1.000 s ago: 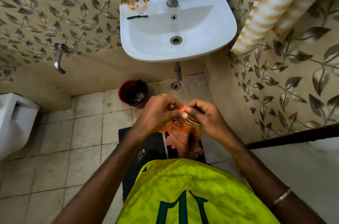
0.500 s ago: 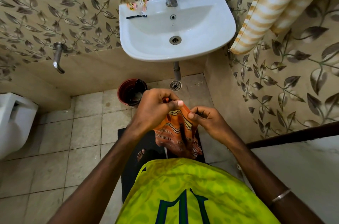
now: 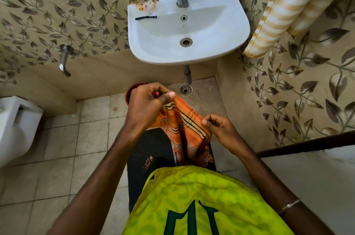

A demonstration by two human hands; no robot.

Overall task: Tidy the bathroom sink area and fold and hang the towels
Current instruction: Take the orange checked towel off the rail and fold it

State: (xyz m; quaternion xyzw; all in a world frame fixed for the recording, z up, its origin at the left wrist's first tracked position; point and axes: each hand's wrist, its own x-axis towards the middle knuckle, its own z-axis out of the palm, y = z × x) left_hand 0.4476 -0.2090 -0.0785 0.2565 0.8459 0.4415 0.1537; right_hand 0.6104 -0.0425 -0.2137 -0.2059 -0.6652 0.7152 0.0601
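Note:
An orange striped towel [image 3: 184, 129] hangs between my hands, below the white sink [image 3: 226, 42]. My left hand [image 3: 148, 104] pinches its upper corner, raised toward the sink. My right hand [image 3: 217, 129] pinches the top edge lower and to the right. The rest of the cloth droops over my feet. A yellow and white striped towel [image 3: 284, 9] hangs on the right wall beside the sink. On the sink's left rim lie a small plastic packet [image 3: 148, 7] and a dark thin razor-like item [image 3: 146, 17].
A red bin [image 3: 128, 93] stands under the sink, mostly hidden by my left hand. A black mat [image 3: 153, 150] lies beneath my feet. A toilet [image 3: 15, 125] is at the left, a wall tap [image 3: 64, 61] above it, a floor drain [image 3: 185, 89] below the sink.
My hands have moved apart: the left went up and left with a corner, the right stayed lower, and the bunched towel has spread open between them.

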